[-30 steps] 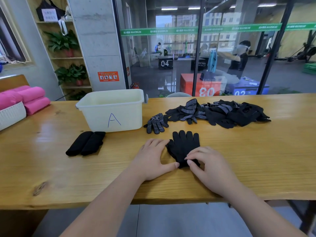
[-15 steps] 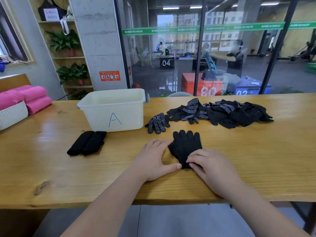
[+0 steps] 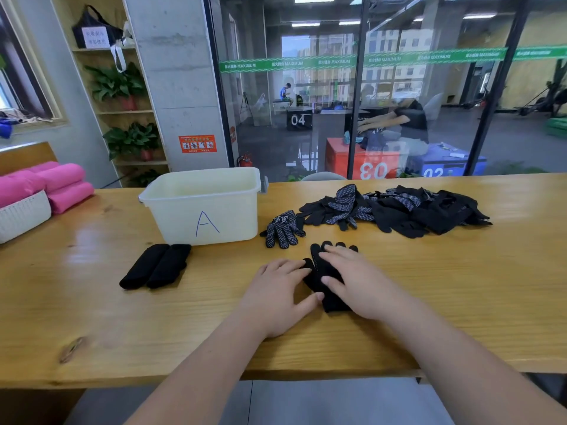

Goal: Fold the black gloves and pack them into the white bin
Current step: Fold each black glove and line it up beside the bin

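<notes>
A black glove [image 3: 319,273] lies flat on the wooden table [image 3: 460,286] right in front of me. My right hand [image 3: 356,280] lies flat on top of it, fingers straight, covering most of the palm. My left hand [image 3: 276,289] rests on the table at the glove's left edge, thumb touching its cuff. The white bin [image 3: 202,207], marked "A", stands behind and to the left. A folded black pair [image 3: 156,265] lies in front of the bin. A dotted glove [image 3: 283,230] lies alone, and a pile of black gloves [image 3: 399,207] sits at the back right.
A white woven basket [image 3: 21,216] with pink rolled cloths [image 3: 52,185] stands at the table's left end. A glass wall runs just behind the table. The table's front edge is close below my wrists.
My right hand has slid forward from the glove's cuff onto its palm and fingers. My left hand has stayed at the glove's left edge.
</notes>
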